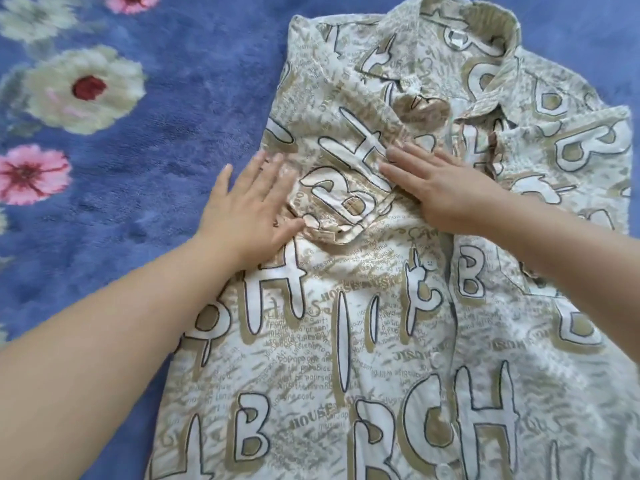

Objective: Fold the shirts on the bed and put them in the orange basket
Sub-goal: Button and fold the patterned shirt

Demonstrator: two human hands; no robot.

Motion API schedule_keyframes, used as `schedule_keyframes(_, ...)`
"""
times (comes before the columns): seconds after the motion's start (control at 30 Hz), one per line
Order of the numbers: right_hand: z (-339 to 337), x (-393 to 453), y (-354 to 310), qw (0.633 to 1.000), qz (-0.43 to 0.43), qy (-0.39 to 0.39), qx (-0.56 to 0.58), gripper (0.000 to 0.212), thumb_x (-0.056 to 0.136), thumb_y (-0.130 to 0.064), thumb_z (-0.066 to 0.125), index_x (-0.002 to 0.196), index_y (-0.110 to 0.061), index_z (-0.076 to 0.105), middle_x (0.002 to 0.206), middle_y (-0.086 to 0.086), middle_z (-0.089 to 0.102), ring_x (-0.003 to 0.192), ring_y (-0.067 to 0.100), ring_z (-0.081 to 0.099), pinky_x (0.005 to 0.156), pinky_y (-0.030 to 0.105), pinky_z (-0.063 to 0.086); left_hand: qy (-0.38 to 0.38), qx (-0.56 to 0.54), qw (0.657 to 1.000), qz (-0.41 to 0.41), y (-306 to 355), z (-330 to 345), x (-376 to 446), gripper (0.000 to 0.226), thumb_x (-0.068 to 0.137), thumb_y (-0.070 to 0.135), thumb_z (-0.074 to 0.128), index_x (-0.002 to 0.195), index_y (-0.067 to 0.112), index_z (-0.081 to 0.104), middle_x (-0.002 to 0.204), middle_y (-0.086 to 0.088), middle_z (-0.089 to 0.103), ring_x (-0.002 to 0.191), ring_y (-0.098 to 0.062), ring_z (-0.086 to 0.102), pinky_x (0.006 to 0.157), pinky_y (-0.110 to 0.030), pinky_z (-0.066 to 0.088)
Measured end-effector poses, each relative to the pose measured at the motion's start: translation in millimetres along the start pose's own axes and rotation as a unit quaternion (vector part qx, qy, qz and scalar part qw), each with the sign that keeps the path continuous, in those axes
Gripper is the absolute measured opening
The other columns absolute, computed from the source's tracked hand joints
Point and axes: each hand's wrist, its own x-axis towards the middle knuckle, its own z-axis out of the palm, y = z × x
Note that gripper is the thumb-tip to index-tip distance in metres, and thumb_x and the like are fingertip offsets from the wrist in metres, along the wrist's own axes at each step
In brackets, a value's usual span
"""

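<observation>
A: Where do we stand with the cream-and-tan cotton shirt printed with big letters (398, 323)?

B: It lies flat on the blue flowered fleece bedspread (121, 209), front up, its long axis running away from us, hem nearest, collar (478, 32) farthest.

A: And our hands?

B: Both flat on the shirt's chest, fingers straight, holding nothing. Our left hand (249, 202) sits at the shirt's left edge; our right hand (446, 192) is nearer its button line. The folded-in sleeve (346, 188) lies between them.

A: The orange basket?

B: Not visible.
</observation>
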Motion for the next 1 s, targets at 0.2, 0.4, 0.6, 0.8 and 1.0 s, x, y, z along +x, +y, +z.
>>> schedule_keyframes(0.2, 6, -25, -12, 0.999, 0.035, 0.026, -0.012, 0.069, 0.087, 0.001, 0.040, 0.148, -0.022, 0.017, 0.157, 0.001, 0.001, 0.144, 0.019, -0.004, 0.114, 0.040, -0.006, -0.031, -0.003, 0.998, -0.052, 0, -8, 4, 0.069, 0.094, 0.055, 0.020, 0.149, 0.023, -0.008, 0.155, 0.004, -0.016, 0.143, -0.019, -0.014, 0.114, -0.046, -0.004)
schedule_keyframes(0.4, 73, -110, -17, 0.980, -0.055, 0.191, 0.013, 0.045, 0.082, -0.013, 0.034, 0.119, -0.001, 0.057, 0.122, 0.025, 0.058, 0.115, 0.046, 0.052, 0.094, 0.063, 0.038, 0.098, -0.070, 0.984, 0.135, 48, 5, -69, 0.065, 0.092, 0.048, 0.019, 0.146, 0.013, 0.025, 0.155, -0.003, 0.008, 0.143, -0.020, 0.002, 0.113, -0.035, -0.002)
schedule_keyframes(0.6, 156, -215, -42, 0.985, -0.063, 0.156, 0.050, 0.048, 0.097, -0.044, 0.022, 0.130, -0.014, 0.037, 0.136, 0.018, 0.048, 0.125, 0.037, 0.047, 0.108, 0.044, 0.029, 0.036, 0.015, 0.930, 0.365, 104, 56, -160, 0.076, 0.092, 0.062, 0.013, 0.124, 0.009, 0.058, 0.128, -0.009, 0.058, 0.121, -0.027, 0.053, 0.106, -0.040, 0.023)
schedule_keyframes(0.8, 216, -305, -77, 0.992, -0.094, 0.080, 0.027, 0.085, 0.087, -0.073, 0.016, 0.147, -0.014, 0.017, 0.151, 0.012, 0.020, 0.143, 0.026, 0.005, 0.112, 0.043, 0.007, -0.005, 0.038, 0.918, 0.395, 140, 89, -228, 0.102, 0.075, 0.084, 0.012, 0.137, 0.006, 0.034, 0.144, -0.015, 0.031, 0.134, -0.029, 0.029, 0.108, -0.048, 0.014)
schedule_keyframes(1.0, 251, -343, -105, 0.987, -0.117, 0.107, 0.039, 0.088, 0.081, -0.076, 0.025, 0.145, -0.016, 0.018, 0.156, 0.011, 0.003, 0.144, 0.027, -0.004, 0.110, 0.049, 0.011, 0.105, 0.013, 0.933, 0.345, 158, 95, -261, 0.041, 0.074, 0.033, 0.040, 0.107, 0.009, 0.047, 0.101, -0.012, 0.067, 0.097, -0.028, 0.051, 0.079, -0.037, 0.035)
